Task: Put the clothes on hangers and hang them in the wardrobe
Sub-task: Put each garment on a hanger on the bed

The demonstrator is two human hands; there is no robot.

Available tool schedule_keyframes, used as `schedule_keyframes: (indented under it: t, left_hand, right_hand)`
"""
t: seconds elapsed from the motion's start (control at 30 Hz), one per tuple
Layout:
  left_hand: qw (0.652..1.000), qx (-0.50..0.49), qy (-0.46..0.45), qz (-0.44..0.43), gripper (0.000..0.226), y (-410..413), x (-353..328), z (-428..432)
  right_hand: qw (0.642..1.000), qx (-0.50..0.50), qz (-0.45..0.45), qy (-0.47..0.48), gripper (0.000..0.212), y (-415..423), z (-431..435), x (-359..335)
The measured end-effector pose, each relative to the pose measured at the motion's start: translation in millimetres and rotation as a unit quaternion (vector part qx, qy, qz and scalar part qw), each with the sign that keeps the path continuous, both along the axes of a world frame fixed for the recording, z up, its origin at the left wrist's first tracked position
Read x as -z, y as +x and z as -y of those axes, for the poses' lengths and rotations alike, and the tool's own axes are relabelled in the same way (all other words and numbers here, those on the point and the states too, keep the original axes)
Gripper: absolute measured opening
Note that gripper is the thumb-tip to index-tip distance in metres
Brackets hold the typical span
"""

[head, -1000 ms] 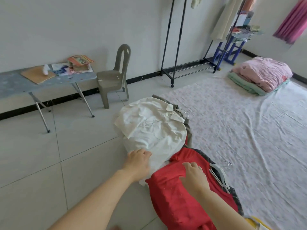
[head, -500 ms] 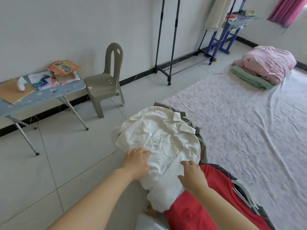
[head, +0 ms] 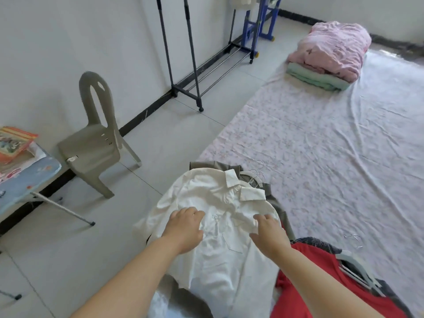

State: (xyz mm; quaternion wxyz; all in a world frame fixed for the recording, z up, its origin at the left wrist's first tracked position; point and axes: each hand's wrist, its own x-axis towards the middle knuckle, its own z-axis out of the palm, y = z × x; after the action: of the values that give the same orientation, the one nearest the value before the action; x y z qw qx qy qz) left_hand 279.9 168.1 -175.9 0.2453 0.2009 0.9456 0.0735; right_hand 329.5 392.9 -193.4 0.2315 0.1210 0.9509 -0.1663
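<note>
A white collared shirt (head: pixel 220 198) lies front-up on a pile of clothes on the floor, collar pointing away from me. My left hand (head: pixel 183 228) rests on its left chest with fingers curled into the fabric. My right hand (head: pixel 268 235) grips the cloth near the chest pocket, fingers bent. The shirt overlaps a red garment (head: pixel 321 285) at the lower right. An olive garment (head: pixel 275 203) shows beneath the shirt. White hangers (head: pixel 254 177) peek out beyond the collar, and more hangers (head: pixel 353 267) lie on the red garment. The clothes rack (head: pixel 183 53) stands against the wall ahead.
A grey plastic chair (head: pixel 91 143) and an ironing board (head: pixel 25 180) with magazines stand at the left. A pale floral sheet (head: pixel 332 157) covers the floor on the right, with folded pink and green bedding (head: pixel 328 53) at its far end. A blue stand (head: pixel 259 24) is behind the rack.
The crumpled white shirt has been drawn toward me and spread flat over the red garment, its collar now showing. Both hands moved onto its chest. My view has tilted down and to the right.
</note>
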Motion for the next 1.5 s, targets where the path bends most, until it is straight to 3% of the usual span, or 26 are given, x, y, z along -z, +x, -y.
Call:
schedule_keyframes:
  t: [0.3,0.57,0.87,0.93,1.13,1.23,1.4,1.5]
  left_hand:
    - [0.986,0.163,0.004,0.029,0.048,-122.8,52.0,-17.3]
    - [0.980,0.196,0.037,-0.002,0.050,-182.6,113.2,-28.7]
    - [0.969,0.216,0.097,-0.065,0.057,-188.6,177.3,-30.6]
    - [0.973,0.204,0.097,-0.041,0.054,-189.5,187.2,-31.9]
    - [0.980,0.175,0.099,-0.007,0.046,-183.3,192.3,-32.6]
    - [0.975,0.183,0.116,-0.043,0.051,-181.6,179.2,-34.8]
    - [0.972,0.171,0.133,-0.097,0.057,-180.1,145.3,-40.7]
    - [0.979,0.147,0.127,-0.065,0.056,-174.2,116.9,-47.8]
  right_hand:
    - [0.987,0.158,0.026,0.032,0.041,-82.7,-7.7,39.2]
    - [0.975,0.220,0.017,-0.005,0.050,-156.5,-18.0,123.2]
    - [0.974,0.208,0.006,0.087,0.033,-202.2,-44.1,230.0]
    - [0.971,0.215,-0.007,0.105,0.028,-204.6,-42.2,243.0]
    - [0.964,0.241,-0.057,0.100,0.027,-191.8,-42.3,246.3]
    - [0.965,0.235,-0.087,0.071,0.030,-179.7,-43.1,233.9]
    - [0.939,0.202,-0.270,0.065,0.015,-155.5,-29.1,185.1]
    - [0.923,0.171,-0.338,0.066,0.025,-134.3,-20.7,143.7]
